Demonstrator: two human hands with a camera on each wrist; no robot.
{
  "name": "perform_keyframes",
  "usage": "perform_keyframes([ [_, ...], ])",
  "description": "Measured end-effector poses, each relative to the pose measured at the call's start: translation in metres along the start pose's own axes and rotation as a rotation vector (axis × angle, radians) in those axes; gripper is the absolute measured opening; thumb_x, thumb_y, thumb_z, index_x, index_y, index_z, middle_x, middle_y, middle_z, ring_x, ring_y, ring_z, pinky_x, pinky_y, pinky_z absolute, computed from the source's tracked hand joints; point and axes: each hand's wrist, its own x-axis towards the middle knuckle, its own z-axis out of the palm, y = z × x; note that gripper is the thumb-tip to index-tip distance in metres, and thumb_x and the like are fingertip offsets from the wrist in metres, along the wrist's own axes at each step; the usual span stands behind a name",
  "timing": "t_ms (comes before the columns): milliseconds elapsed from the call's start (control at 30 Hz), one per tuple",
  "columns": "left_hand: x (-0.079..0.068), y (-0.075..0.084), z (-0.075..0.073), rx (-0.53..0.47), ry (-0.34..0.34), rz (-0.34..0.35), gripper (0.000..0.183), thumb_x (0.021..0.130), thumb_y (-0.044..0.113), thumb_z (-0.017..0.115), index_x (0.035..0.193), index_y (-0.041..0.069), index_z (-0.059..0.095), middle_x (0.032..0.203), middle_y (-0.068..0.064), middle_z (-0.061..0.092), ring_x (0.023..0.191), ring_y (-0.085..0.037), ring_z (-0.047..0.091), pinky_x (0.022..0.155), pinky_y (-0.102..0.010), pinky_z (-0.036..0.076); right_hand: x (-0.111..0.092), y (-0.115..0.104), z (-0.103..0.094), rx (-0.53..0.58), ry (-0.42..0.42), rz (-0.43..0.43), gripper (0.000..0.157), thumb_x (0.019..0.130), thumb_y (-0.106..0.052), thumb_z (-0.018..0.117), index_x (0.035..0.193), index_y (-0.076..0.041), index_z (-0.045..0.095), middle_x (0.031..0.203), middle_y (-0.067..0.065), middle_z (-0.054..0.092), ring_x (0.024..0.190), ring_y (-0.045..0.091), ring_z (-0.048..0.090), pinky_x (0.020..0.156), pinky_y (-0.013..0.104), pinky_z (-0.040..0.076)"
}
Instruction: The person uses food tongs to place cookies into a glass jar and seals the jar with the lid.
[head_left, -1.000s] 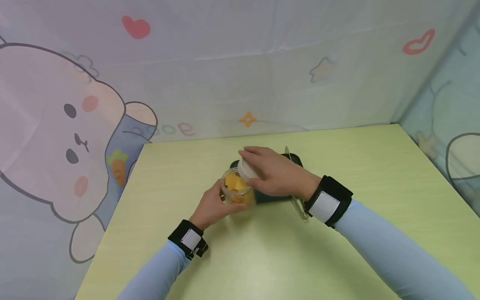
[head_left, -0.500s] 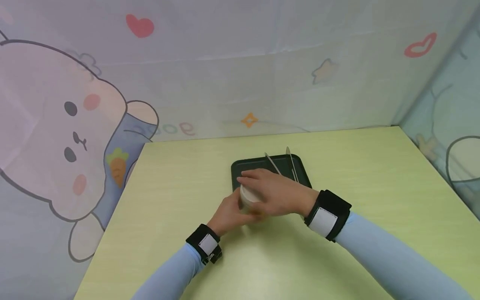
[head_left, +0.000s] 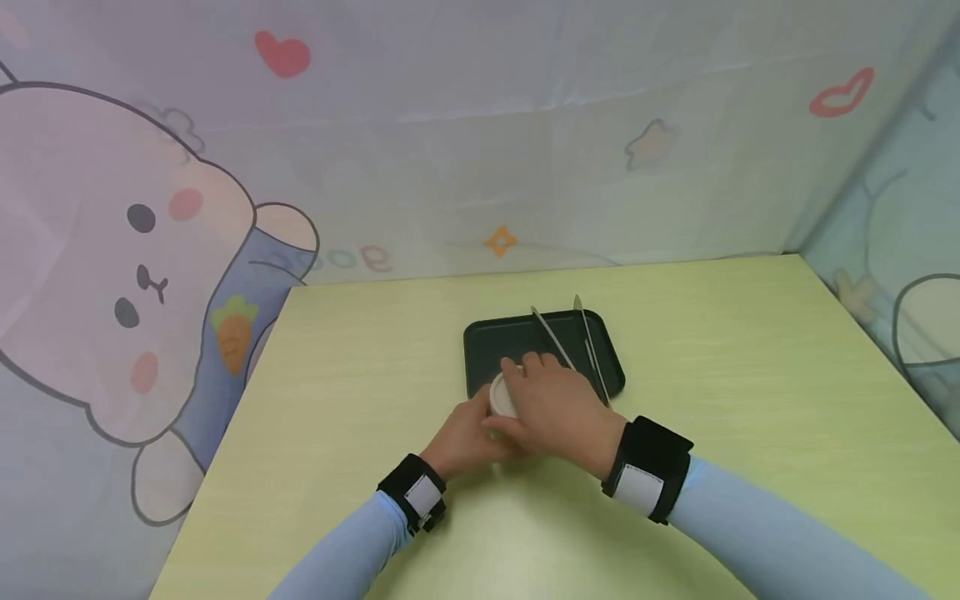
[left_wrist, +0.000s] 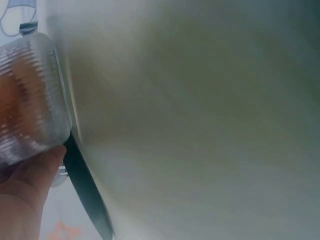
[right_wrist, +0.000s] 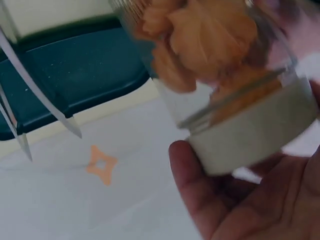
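My left hand grips a clear ribbed jar around its side, above the table. Inside are several orange-brown swirled cookies, plainly seen in the right wrist view. The jar's white lid sits on its mouth, and my right hand holds the lid from above with fingers curled round its rim. In the right wrist view, the lid's edge looks level with the jar's neck. From the head, both hands hide most of the jar.
Just beyond the hands lies a dark green tray. What look like metal tongs rest across it, their tips past its far edge and their near end behind my right hand. The pale yellow table meets a printed cloth backdrop.
The lid, tilted beside the jar's open mouth a second ago, now sits on top. Both hands have come toward me with the jar, and my right hand has turned on the lid.
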Motion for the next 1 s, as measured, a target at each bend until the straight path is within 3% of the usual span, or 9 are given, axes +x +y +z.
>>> perform_keyframes([
  [100,0.003,0.002,0.000,0.035,-0.015,0.007,0.085,0.082,0.037,0.084,0.151,0.011,0.042,0.141,-0.010,0.060,0.124,-0.023,0.062,0.100,-0.041,0.054,-0.001,0.002,0.001,-0.022,-0.011,0.048,0.093,0.087,-0.074,0.060,0.143,0.001,0.053,0.126,0.024,0.063,0.104,0.038,0.066,0.075,0.047,0.061],
  [167,0.004,0.003,0.001,0.028,-0.036,0.015,0.084,0.084,0.035,0.084,0.152,0.012,0.040,0.142,-0.010,0.060,0.127,-0.024,0.061,0.102,-0.042,0.052,-0.003,0.007,-0.002,0.014,-0.030,0.028,0.095,0.084,-0.072,0.066,0.147,-0.003,0.050,0.139,0.023,0.058,0.115,0.041,0.064,0.084,0.052,0.059],
  [300,0.006,0.006,0.000,-0.001,-0.080,0.017,0.087,0.084,0.032,0.084,0.154,0.017,0.036,0.143,-0.004,0.058,0.132,-0.020,0.057,0.107,-0.043,0.049,-0.007,0.018,-0.011,0.114,-0.080,-0.096,0.085,0.086,-0.055,0.074,0.150,-0.006,0.048,0.155,0.021,0.047,0.137,0.042,0.051,0.104,0.058,0.050],
  [400,0.006,0.007,0.000,-0.019,-0.083,0.005,0.088,0.081,0.033,0.086,0.153,0.020,0.037,0.142,-0.001,0.059,0.130,-0.018,0.057,0.107,-0.041,0.049,-0.007,0.021,-0.014,0.152,-0.094,-0.128,0.075,0.087,-0.041,0.075,0.147,-0.003,0.051,0.146,0.019,0.055,0.130,0.037,0.056,0.100,0.050,0.053],
  [600,0.007,0.008,0.000,-0.020,-0.068,-0.008,0.087,0.080,0.035,0.087,0.152,0.018,0.040,0.141,-0.004,0.057,0.127,-0.019,0.059,0.104,-0.039,0.051,-0.004,0.010,-0.006,0.047,-0.034,0.070,0.083,0.082,-0.061,0.074,0.132,0.004,0.059,0.107,0.019,0.063,0.087,0.030,0.065,0.066,0.042,0.059],
  [700,0.009,0.006,0.000,-0.002,-0.064,-0.014,0.086,0.080,0.037,0.086,0.151,0.018,0.042,0.138,-0.005,0.058,0.122,-0.019,0.061,0.098,-0.037,0.053,-0.004,0.008,-0.006,0.023,-0.055,0.135,0.090,0.084,-0.073,0.065,0.130,0.004,0.059,0.105,0.020,0.063,0.086,0.033,0.065,0.062,0.045,0.058],
  [800,0.011,0.004,0.000,-0.001,-0.067,-0.007,0.087,0.079,0.039,0.087,0.150,0.019,0.042,0.137,-0.003,0.060,0.122,-0.018,0.060,0.099,-0.037,0.053,-0.003,0.018,-0.016,0.100,-0.120,0.063,0.086,0.087,-0.066,0.064,0.140,0.002,0.055,0.133,0.023,0.060,0.113,0.041,0.064,0.079,0.052,0.059],
  [900,0.011,0.005,0.000,-0.034,-0.074,0.007,0.088,0.078,0.039,0.088,0.149,0.021,0.041,0.139,0.001,0.060,0.127,-0.018,0.058,0.104,-0.041,0.051,0.000,0.032,-0.030,0.212,-0.201,-0.078,0.078,0.088,-0.043,0.072,0.150,-0.003,0.048,0.156,0.023,0.044,0.138,0.044,0.050,0.100,0.054,0.052],
  [1000,0.010,0.004,0.001,-0.039,-0.080,0.010,0.090,0.077,0.039,0.089,0.151,0.023,0.039,0.140,0.004,0.059,0.129,-0.017,0.057,0.107,-0.044,0.049,0.003,0.040,-0.034,0.264,-0.247,-0.171,0.075,0.086,-0.028,0.076,0.151,-0.003,0.047,0.154,0.020,0.048,0.133,0.037,0.055,0.101,0.047,0.052],
])
